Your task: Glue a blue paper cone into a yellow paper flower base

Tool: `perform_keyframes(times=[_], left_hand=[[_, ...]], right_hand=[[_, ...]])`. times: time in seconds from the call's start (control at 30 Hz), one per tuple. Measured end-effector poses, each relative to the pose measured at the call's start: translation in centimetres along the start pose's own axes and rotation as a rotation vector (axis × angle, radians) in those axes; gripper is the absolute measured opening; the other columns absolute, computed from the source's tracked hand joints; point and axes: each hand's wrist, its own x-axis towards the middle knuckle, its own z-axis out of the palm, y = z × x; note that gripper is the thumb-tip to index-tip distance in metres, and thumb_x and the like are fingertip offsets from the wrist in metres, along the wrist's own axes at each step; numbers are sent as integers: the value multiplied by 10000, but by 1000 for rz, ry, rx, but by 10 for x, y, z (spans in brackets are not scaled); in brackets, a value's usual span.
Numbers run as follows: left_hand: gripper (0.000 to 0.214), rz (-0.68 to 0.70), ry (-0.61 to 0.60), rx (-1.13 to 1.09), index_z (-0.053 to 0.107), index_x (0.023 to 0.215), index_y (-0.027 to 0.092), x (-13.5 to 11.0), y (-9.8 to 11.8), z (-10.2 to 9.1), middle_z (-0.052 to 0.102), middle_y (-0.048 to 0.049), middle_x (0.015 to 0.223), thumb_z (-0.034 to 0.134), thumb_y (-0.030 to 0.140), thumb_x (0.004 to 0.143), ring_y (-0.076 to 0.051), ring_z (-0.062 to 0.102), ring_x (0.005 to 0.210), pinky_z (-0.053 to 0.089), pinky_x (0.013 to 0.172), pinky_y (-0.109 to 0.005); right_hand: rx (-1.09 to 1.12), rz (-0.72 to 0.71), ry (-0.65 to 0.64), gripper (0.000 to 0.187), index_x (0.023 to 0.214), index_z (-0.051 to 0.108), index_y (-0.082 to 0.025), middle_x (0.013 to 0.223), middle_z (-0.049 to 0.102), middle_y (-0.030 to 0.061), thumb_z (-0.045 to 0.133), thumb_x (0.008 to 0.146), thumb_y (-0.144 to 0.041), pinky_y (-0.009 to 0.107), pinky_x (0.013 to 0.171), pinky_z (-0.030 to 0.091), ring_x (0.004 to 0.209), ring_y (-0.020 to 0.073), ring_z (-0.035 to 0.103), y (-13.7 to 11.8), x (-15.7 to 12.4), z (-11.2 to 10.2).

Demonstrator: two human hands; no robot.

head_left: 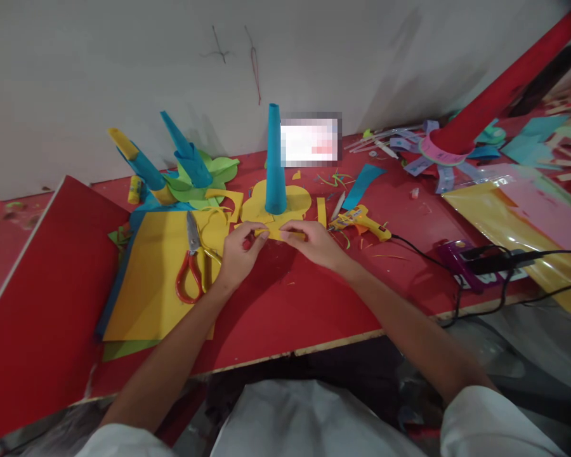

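Observation:
Between my two hands is a small yellow paper strip (276, 235), pinched at both ends. My left hand (242, 249) has thumb and fingers closed on its left end. At the right end, my right hand (315, 241) grips it in the same way. Just behind them a blue paper cone (275, 168) stands upright on a yellow flower-shaped paper base (299, 198). A yellow hot glue gun (364, 222) lies to the right of my right hand. Left of my left hand, scissors (193, 260) with red and yellow handles rest on yellow paper sheets (147, 273).
Two more blue cones (190, 158) with green petals stand back left. A red board (52, 298) leans at the left. On the right are a purple power strip (476, 263) with black cables, a plastic-wrapped paper pack (542, 216), and a red cone (499, 95). Paper scraps litter the red table (285, 311).

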Motion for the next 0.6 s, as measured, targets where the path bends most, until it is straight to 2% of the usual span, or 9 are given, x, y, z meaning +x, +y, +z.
perform_keyframes(times=[0.1, 0.2, 0.33, 0.43, 0.6], left_hand=[[402, -65, 111, -188, 731, 920, 203, 3, -6, 0, 688, -17, 821, 755, 603, 887, -144, 556, 705, 473, 692, -282], [404, -120, 192, -390, 729, 908, 212, 5, -9, 2, 616, 7, 755, 825, 597, 833, -130, 525, 677, 444, 649, -263], [358, -154, 223, -528, 731, 921, 222, 4, -10, 4, 584, 13, 741, 853, 547, 831, -127, 535, 690, 457, 662, -249], [330, -156, 219, -553, 736, 930, 223, 3, -9, 5, 595, 11, 764, 853, 519, 845, -120, 545, 703, 468, 684, -245], [348, -150, 243, -541, 743, 917, 217, 5, -11, 4, 606, 10, 775, 864, 532, 829, -119, 543, 708, 469, 690, -244]], right_hand=[[188, -3, 169, 615, 1029, 777, -256, 1148, 785, 82, 452, 999, -777, 372, 888, 549, 1103, 261, 697, 2, 1, -1], [368, 14, 243, 687, 1069, 773, -276, 1191, 765, 83, 406, 971, -848, 365, 868, 575, 1110, 247, 695, 8, 2, 1], [436, 71, 221, 632, 1062, 752, -260, 1122, 765, 76, 636, 853, -846, 373, 888, 582, 1015, 235, 715, 14, 3, 10], [452, 104, 225, 583, 1078, 720, -256, 1018, 753, 50, 807, 772, -745, 365, 871, 586, 958, 220, 719, 15, 4, 17], [453, 47, 255, 477, 1128, 675, -267, 940, 727, 12, 868, 796, -551, 334, 823, 593, 928, 193, 719, 12, 4, 15]])
